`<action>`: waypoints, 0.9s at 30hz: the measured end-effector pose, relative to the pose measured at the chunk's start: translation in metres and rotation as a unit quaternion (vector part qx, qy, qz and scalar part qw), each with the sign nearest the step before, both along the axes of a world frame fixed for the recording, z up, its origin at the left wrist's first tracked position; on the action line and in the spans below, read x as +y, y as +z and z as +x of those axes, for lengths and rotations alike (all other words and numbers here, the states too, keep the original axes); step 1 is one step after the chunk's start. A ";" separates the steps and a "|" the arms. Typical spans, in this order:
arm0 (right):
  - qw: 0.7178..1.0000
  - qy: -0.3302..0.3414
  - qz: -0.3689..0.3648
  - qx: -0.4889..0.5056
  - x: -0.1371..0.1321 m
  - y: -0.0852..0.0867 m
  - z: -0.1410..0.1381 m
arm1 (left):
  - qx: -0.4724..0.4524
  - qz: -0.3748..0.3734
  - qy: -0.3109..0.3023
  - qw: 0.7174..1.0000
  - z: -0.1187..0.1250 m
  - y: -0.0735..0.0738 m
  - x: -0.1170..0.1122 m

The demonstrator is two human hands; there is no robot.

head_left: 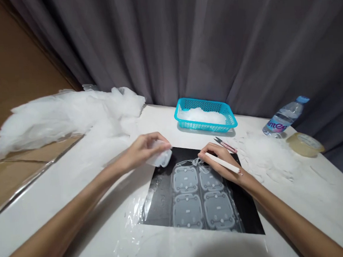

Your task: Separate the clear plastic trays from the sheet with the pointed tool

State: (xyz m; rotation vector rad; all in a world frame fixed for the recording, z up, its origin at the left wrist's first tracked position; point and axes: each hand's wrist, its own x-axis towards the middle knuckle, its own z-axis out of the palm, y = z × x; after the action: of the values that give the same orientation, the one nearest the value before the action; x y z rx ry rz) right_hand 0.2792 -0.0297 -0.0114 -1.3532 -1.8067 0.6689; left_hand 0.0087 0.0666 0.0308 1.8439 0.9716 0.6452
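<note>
A clear plastic sheet (200,198) with four rounded moulded shapes lies on a black mat (252,212) in front of me. My left hand (145,149) is closed round a small crumpled piece of clear plastic (161,157) at the mat's far left corner. My right hand (220,160) pinches a thin white stick-like tool (224,163), its tip touching the sheet's far edge.
A turquoise basket (204,105) holding white plastic scraps stands at the back. Small snips (225,144) lie behind my right hand. A water bottle (284,117), a tape roll (304,143) and loose scraps (263,154) are at right; a heap of plastic film (66,115) at left.
</note>
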 end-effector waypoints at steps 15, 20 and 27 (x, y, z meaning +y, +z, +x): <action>0.988 0.084 0.126 0.003 -0.036 0.057 -0.026 | -0.133 -0.042 -0.084 0.987 0.027 0.014 -0.055; 0.983 0.086 0.159 -0.026 -0.039 0.061 -0.025 | -0.145 -0.038 -0.082 0.985 0.028 0.014 -0.055; 0.989 0.084 0.116 -0.025 -0.037 0.067 -0.021 | -0.159 -0.056 -0.089 0.982 0.029 0.012 -0.056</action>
State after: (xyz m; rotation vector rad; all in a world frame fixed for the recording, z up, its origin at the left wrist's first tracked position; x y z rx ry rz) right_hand 0.2585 -0.0667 0.0561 -1.0827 -1.9867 0.4968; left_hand 0.0379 0.0102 0.0428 1.6448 0.6133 0.7321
